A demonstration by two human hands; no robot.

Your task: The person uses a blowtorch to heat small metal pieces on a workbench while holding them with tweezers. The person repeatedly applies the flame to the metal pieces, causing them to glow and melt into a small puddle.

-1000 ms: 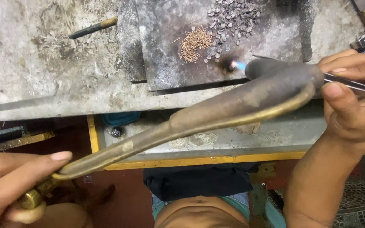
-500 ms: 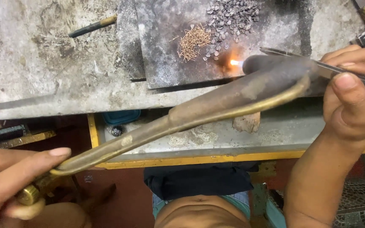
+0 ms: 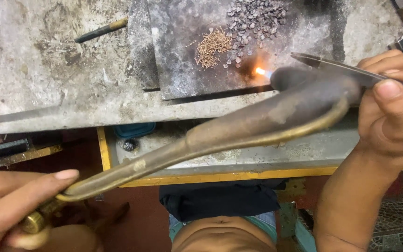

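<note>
The left hand (image 3: 12, 205) is low in the left corner, and it grips the brass end of a long, curved torch (image 3: 239, 128). The torch runs up and to the right, over the edge of the grey counter (image 3: 47, 88). A dark stick (image 3: 101, 30) lies far back on the counter. In the middle sits a dark slab (image 3: 183, 70) with a heap of thin copper bits (image 3: 213, 45) and a heap of small grey pieces (image 3: 253, 23) on it. A small flame (image 3: 260, 71) burns at the tip of the torch, on the slab. The right hand (image 3: 390, 109) pinches metal tweezers (image 3: 332, 65) that point at the flame.
</note>
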